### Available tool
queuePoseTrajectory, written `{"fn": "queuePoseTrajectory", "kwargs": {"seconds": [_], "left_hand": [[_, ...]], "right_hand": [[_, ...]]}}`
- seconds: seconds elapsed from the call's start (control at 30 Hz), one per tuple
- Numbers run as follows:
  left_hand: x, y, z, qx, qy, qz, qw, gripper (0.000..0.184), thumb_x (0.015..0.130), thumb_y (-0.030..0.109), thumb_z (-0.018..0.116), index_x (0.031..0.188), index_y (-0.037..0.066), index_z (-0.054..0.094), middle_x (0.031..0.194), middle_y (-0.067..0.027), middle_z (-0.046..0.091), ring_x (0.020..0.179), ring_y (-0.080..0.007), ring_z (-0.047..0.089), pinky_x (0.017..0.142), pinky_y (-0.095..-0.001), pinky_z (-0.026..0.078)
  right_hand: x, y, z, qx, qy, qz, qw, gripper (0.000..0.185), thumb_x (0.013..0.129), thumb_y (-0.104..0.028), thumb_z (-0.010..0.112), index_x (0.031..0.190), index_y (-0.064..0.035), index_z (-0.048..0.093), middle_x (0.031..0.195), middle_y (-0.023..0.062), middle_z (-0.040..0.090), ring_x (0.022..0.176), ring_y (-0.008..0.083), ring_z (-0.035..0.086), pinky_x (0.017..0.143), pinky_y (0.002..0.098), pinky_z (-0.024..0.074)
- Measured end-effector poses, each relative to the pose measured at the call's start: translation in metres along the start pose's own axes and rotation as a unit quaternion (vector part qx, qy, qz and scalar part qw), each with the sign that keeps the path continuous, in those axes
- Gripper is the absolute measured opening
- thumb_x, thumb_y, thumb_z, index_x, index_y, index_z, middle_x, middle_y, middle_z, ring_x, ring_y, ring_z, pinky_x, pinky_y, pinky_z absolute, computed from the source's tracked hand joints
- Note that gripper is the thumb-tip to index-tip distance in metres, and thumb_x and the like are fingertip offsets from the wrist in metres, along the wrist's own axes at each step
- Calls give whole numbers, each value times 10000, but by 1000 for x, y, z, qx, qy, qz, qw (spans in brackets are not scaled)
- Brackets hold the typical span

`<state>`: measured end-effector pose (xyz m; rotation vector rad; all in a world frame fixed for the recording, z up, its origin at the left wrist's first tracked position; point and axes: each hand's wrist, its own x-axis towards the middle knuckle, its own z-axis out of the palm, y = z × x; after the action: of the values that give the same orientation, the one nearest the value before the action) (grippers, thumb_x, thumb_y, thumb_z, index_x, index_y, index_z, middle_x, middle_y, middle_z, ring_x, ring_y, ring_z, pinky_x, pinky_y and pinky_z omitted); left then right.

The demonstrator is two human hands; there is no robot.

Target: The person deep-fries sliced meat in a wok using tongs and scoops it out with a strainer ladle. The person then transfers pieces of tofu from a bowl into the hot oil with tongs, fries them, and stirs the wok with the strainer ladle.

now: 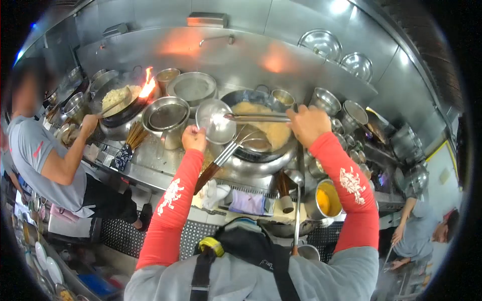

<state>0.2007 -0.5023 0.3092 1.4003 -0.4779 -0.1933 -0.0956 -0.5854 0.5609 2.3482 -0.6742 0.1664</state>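
My left hand [195,139] pinches the rim of a shiny metal bowl [215,120], tilted beside the wok. In my right hand [309,123] are long metal tongs [258,118], reaching left across the wok, with their tips at the bowl's right edge. Whether the tips hold anything is too small to tell. Below them, foamy light-brown liquid [273,133] fills much of the large dark wok [241,96]. A wooden-handled strainer [207,176] leans over the wok's near-left rim, its round head in the foam.
Left of the wok stand a metal pot with a sieve [168,116] and a wide strainer [193,86]. A ladle [296,200] and a yellow-filled pot [327,199] sit at right front. A co-worker [50,155] stirs a flaming wok [120,108]; another person [419,231] works at right.
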Motion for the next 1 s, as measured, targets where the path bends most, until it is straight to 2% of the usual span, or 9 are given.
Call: {"fn": "queuePoseTrajectory", "kwargs": {"seconds": [0.1,0.2,0.27,0.4,0.43,0.53,0.7,0.87,1.0], "left_hand": [[9,-31,-9,-23,20,7,1000,210,801,49,641,716,101,456,700,-27,519,588,-147,557,449,-351,545],[2,-37,-12,-59,16,-13,998,216,806,48,649,723,108,458,726,-30,525,634,-161,576,490,-378,573],[-20,25,-23,-132,-12,-74,988,223,812,53,655,724,111,458,732,-27,529,656,-160,583,516,-381,583],[-38,51,-52,-184,-35,-51,981,236,839,77,653,712,124,461,797,-22,568,695,-147,585,549,-387,580],[-41,54,-59,-197,-42,-58,978,236,841,81,653,711,125,461,806,-21,572,709,-148,587,563,-389,581],[-52,64,-67,-224,-70,-82,969,231,840,89,657,720,121,462,812,-17,566,727,-144,585,583,-379,578],[-64,78,-45,-222,-124,-117,960,203,845,110,656,746,109,478,791,-12,547,698,-124,564,578,-334,560],[-80,74,-19,-239,-177,-143,944,189,843,103,662,753,112,497,833,-31,592,717,-140,591,579,-330,567],[-94,82,-26,-257,-217,-175,925,177,838,95,675,772,113,512,878,-46,617,786,-171,627,589,-338,584]], "right_hand": [[0,15,4,43,-63,68,995,334,843,-395,626,1073,-153,647,884,113,660,840,297,659,704,410,527],[19,20,77,77,-174,115,975,347,857,-442,594,1058,-169,665,987,125,671,902,313,657,776,440,521],[11,30,109,130,-148,189,962,391,849,-474,588,991,-127,695,988,137,685,905,308,661,798,438,514],[-39,67,92,322,-132,258,901,471,827,-513,585,973,-82,710,959,150,695,899,328,660,820,458,494],[-61,82,128,337,-59,229,911,492,826,-524,599,1003,-77,701,819,133,695,716,270,665,674,400,508],[-112,76,104,545,-184,388,720,450,857,-513,593,950,-84,690,672,67,630,546,154,579,497,306,445],[-206,39,95,665,-120,446,586,385,909,-450,569,871,-76,650,605,7,561,442,77,455,394,228,334],[-299,-2,64,687,-96,528,490,357,924,-421,566,928,-78,666,606,2,565,429,79,458,397,212,340],[-431,-13,22,625,-128,579,508,376,905,-448,581,891,-80,662,642,-3,585,477,63,483,432,201,364]]}}
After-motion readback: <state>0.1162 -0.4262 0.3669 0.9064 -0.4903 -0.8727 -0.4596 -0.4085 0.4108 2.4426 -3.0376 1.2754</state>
